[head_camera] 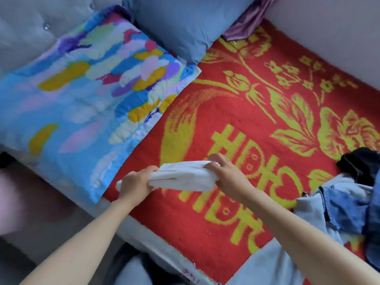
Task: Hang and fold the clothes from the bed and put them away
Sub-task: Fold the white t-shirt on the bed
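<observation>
A folded white garment (183, 176) is held just above the red and yellow blanket (236, 112) that covers the bed. My left hand (136, 183) grips its left end, and my right hand (224, 171) grips its right end from above. At the right edge lies a pile of clothes: light blue denim (316, 210), darker blue denim (347, 210) and a black garment (359, 163).
A colourful blue patterned pillow (78, 103) lies at the left of the bed, with a plain blue pillow (185, 23) behind it. A purple cloth (248, 21) is bunched at the back. A grey padded headboard (30, 27) stands at the far left, a pale wall (329, 31) on the right.
</observation>
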`<state>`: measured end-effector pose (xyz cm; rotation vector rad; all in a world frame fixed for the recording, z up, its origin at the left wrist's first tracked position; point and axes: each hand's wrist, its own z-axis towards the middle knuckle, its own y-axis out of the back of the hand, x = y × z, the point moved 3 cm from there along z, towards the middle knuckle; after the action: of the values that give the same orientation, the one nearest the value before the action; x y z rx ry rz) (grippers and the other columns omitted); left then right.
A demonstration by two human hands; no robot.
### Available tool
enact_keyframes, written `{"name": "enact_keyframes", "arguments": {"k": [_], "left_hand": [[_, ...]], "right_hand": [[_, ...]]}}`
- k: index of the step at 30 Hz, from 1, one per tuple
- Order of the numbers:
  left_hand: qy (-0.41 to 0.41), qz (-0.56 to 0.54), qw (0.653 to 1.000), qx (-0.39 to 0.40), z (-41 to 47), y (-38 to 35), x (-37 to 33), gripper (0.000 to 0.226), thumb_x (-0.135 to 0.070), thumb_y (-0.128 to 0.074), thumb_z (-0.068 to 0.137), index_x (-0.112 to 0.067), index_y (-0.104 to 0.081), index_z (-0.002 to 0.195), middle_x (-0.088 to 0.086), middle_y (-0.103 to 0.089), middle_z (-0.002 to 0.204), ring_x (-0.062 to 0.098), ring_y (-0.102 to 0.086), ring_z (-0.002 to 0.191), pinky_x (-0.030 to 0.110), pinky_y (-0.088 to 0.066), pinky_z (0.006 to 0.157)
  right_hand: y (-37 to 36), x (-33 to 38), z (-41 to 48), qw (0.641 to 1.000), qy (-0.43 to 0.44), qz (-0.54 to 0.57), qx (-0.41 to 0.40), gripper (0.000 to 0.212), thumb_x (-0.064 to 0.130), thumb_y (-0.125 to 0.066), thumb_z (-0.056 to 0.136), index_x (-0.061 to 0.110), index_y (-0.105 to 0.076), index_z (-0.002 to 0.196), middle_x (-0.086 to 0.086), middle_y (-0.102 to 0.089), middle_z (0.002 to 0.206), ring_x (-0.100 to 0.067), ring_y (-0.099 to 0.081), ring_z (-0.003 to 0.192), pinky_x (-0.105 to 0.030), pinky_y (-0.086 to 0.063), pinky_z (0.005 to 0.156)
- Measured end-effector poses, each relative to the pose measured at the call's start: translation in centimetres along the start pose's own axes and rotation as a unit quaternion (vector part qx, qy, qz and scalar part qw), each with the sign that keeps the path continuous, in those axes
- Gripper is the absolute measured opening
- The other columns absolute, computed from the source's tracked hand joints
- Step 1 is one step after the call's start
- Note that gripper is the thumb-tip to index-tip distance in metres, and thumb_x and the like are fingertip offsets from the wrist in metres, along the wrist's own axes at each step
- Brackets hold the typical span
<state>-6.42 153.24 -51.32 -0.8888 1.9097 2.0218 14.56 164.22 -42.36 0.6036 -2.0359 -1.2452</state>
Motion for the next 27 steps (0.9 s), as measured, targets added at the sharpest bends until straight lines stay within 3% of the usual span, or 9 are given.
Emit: {"name": "enact_keyframes", "arguments": {"k": [4,8,12,14,17,21,23,25,27], "left_hand": [[0.122,-0.077,0.989,0.011,-4.5,5.5,1.1,0.043,-0.006,-0.064,0.075,-0.026,-0.063,0.114,0.006,-0.069,0.088,0.031,-0.062,0.08,0.031,-0.041,0.065],[0.17,-0.167,0.971,0.019,-10.0,10.8,2.6,0.039,-0.001,-0.064,0.08,-0.017,-0.06,0.115,0.009,-0.068,0.1,0.027,-0.065,0.094,0.037,-0.048,0.082],[0.198,-0.183,0.962,0.033,-16.5,15.7,3.8,0.03,-0.01,-0.062,0.084,-0.015,-0.063,0.114,0.001,-0.069,0.107,0.018,-0.064,0.099,0.025,-0.046,0.083],[0.205,-0.137,0.968,0.034,-20.9,18.2,4.2,0.021,-0.015,-0.06,0.085,-0.018,-0.064,0.105,-0.001,-0.068,0.106,0.016,-0.063,0.099,0.022,-0.042,0.073],[0.224,-0.027,0.973,0.052,-26.2,20.1,4.6,0.011,-0.02,-0.051,0.088,-0.021,-0.058,0.096,-0.001,-0.066,0.106,0.021,-0.06,0.1,0.023,-0.034,0.067],[0.302,0.054,0.951,0.046,-36.2,22.3,5.9,0.023,-0.014,-0.044,0.086,-0.017,-0.057,0.105,0.006,-0.063,0.107,0.027,-0.059,0.099,0.026,-0.031,0.066],[0.34,0.083,0.936,0.036,-42.6,24.0,6.6,0.019,-0.013,-0.045,0.087,-0.014,-0.054,0.104,0.01,-0.061,0.107,0.03,-0.057,0.1,0.027,-0.03,0.065],[0.359,0.11,0.926,0.043,-48.0,25.6,6.8,0.019,-0.014,-0.045,0.089,-0.014,-0.055,0.106,0.009,-0.061,0.109,0.03,-0.057,0.101,0.031,-0.036,0.069],[0.36,0.121,0.924,0.045,-53.1,27.2,6.8,0.016,-0.015,-0.045,0.091,-0.017,-0.055,0.103,0.007,-0.063,0.109,0.03,-0.058,0.101,0.033,-0.039,0.071]], "right_hand": [[4.3,5.2,1.6,0.998,0.055,0.009,0.018,0.047,-0.005,-0.048,0.082,0.01,-0.054,0.126,-0.011,-0.055,0.115,-0.027,-0.05,0.105,-0.035,-0.04,0.077],[7.0,11.7,3.1,0.993,0.106,0.034,0.047,0.055,-0.003,-0.048,0.084,0.017,-0.044,0.136,-0.009,-0.063,0.104,-0.025,-0.057,0.092,-0.027,-0.033,0.064],[7.2,19.0,3.6,0.98,0.168,0.02,0.101,0.083,0.003,-0.063,0.079,0.03,-0.023,0.147,-0.006,-0.051,0.129,-0.019,-0.052,0.112,-0.023,-0.04,0.081],[5.9,24.4,2.7,0.957,0.256,-0.065,0.118,0.1,0.011,-0.071,0.074,0.038,-0.009,0.148,-0.003,-0.038,0.138,-0.016,-0.046,0.116,-0.023,-0.039,0.087],[1.5,30.8,0.0,0.886,0.386,-0.231,0.113,0.11,0.034,-0.076,0.072,0.038,0.002,0.148,-0.007,-0.017,0.153,-0.026,-0.033,0.132,-0.036,-0.032,0.104],[-6.1,39.9,-4.5,0.826,0.467,-0.291,0.122,0.119,0.046,-0.076,0.069,0.032,0.011,0.148,-0.012,0.005,0.158,-0.028,0.0,0.145,-0.042,-0.009,0.115],[-9.3,45.7,-7.7,0.786,0.531,-0.304,0.09,0.122,0.051,-0.079,0.063,0.028,0.003,0.15,-0.014,-0.003,0.158,-0.029,-0.003,0.146,-0.045,-0.012,0.115],[-10.9,50.9,-10.7,0.757,0.571,-0.316,0.02,0.122,0.06,-0.084,0.042,0.023,-0.032,0.146,-0.015,-0.041,0.145,-0.032,-0.038,0.135,-0.05,-0.038,0.102],[-11.7,56.0,-13.3,0.754,0.58,-0.305,-0.047,0.118,0.06,-0.086,0.037,0.022,-0.043,0.14,-0.01,-0.055,0.134,-0.028,-0.051,0.125,-0.053,-0.044,0.094]]}}
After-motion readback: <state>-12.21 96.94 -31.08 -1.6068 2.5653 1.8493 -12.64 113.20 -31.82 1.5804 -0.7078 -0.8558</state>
